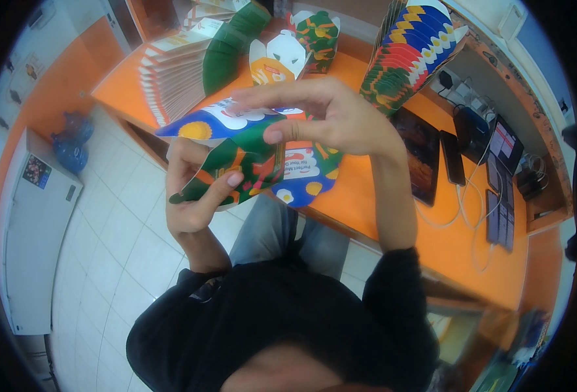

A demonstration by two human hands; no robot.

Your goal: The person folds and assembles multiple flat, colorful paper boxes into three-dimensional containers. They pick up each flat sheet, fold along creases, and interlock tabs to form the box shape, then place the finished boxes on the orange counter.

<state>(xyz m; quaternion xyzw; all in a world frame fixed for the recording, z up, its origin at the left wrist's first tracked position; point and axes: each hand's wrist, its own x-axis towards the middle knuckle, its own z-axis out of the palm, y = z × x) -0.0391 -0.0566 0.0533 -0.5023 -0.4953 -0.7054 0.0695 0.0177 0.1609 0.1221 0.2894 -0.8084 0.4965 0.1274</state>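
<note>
A partly folded paper takeaway food box (252, 153), printed green and blue with food pictures, is held up between my hands in front of the orange table. My left hand (197, 189) pinches its green panel at the left, thumb on the near face and fingers behind. My right hand (340, 121) curves over the top right, its thumb against the green side and its fingers across the blue flap. A blue printed panel (301, 186) hangs below at the right; whether it belongs to the same box I cannot tell.
On the orange table (471, 268) stand a yellow-and-white open box (275, 68) and a green box (318, 39). Fanned flat cartons (180, 72) lie left; more nested cartons (412, 52) are at the back right. A tablet (419, 153), phone (452, 157) and cables lie right.
</note>
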